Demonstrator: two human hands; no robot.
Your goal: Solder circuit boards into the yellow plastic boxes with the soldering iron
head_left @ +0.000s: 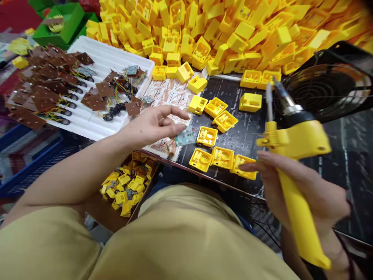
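My left hand (154, 123) reaches over the bench with thumb and fingers pinched on a small grey-green circuit board (185, 137). Thin wires hang below that board. Wrapped around the handle of a yellow soldering gun (305, 140) is my right hand (316, 190); the gun's metal tip points up and away. Between my hands lie several open yellow plastic cases (222, 157), some with small metal parts inside. One case (244, 171) in the front row is partly covered by a right fingertip. Another case (207, 136) sits just right of the circuit board.
A large heap of yellow cases (204, 27) fills the back. On a white foam tray (100, 50) at left lie brown boards (43, 93) with wired speakers. A black fan (314, 89) stands at right. Below the bench edge is a box of filled cases (128, 186).
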